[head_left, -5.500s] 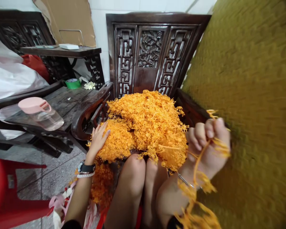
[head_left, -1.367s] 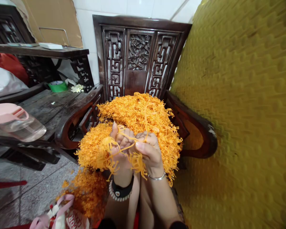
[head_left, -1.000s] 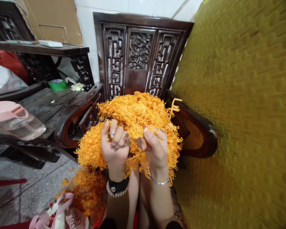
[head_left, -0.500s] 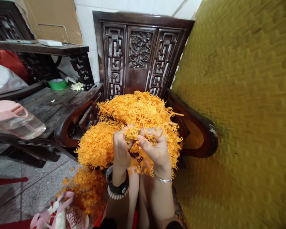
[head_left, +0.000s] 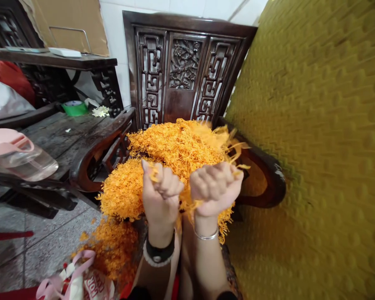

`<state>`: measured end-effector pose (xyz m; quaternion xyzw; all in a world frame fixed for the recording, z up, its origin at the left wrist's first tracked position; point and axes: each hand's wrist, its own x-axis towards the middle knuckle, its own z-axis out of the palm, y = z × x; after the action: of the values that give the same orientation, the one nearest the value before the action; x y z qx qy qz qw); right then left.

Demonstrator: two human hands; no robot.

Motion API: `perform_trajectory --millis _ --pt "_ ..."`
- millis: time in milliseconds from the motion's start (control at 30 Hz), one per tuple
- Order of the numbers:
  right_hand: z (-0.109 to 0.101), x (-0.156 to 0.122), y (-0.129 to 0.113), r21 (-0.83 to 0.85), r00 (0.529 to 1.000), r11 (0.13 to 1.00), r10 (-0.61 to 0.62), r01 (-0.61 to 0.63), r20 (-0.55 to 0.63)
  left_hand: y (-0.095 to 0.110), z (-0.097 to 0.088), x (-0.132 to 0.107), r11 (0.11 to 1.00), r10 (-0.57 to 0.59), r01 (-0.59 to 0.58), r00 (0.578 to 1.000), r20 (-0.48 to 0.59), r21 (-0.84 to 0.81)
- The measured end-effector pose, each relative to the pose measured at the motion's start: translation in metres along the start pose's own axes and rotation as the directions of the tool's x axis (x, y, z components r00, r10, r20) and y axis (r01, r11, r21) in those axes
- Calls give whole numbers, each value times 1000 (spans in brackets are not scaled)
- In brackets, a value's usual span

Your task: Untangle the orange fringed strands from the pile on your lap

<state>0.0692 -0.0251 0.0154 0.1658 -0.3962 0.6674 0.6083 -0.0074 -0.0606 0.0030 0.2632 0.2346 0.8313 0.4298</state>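
Observation:
A big heap of orange stringy pieces (head_left: 175, 150) fills the seat of a dark carved wooden chair (head_left: 181, 71). My left hand (head_left: 161, 193), with a black watch and a white bead bracelet at the wrist, is closed in a fist on a few orange strands. My right hand (head_left: 215, 187), with a thin silver bangle, is also fisted round a bunch of strands; loose ends stick out to its right, blurred. Both hands are raised side by side in front of the heap, above my knees.
A mustard-yellow textured panel (head_left: 315, 146) fills the right side. At left, a dark wooden bench (head_left: 68, 133) carries a clear jug with a pink lid (head_left: 15, 152) and a green tape roll (head_left: 74, 108). More orange pieces (head_left: 112, 250) and a pink-handled bag (head_left: 78, 283) lie on the floor.
My hands have drawn apart and turned into tight fists, the right one pulling strands to the right. Five seconds back, the left lay open on the heap.

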Motion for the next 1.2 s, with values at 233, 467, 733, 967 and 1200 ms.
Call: perform_trajectory --millis 233,467,733,967,1200 --pt "-10 13 -22 -322 993 943 104 -81 53 -2 2 12 988 -49 78 978 204 -137" --pt "-12 -9 -19 -602 976 788 207 -129 63 -12 -4 9 997 -69 63 987 146 45" --pt "-20 -9 -29 -740 958 668 260 -85 124 -3 -11 19 997 14 1 982 189 -76" --pt "-21 -1 -30 -801 841 596 458 -50 288 -6 -18 15 990 -2 -4 999 43 140" --pt "-21 -1 -32 -862 709 475 669 -177 223 -15 -25 4 958 -82 96 995 -62 271"
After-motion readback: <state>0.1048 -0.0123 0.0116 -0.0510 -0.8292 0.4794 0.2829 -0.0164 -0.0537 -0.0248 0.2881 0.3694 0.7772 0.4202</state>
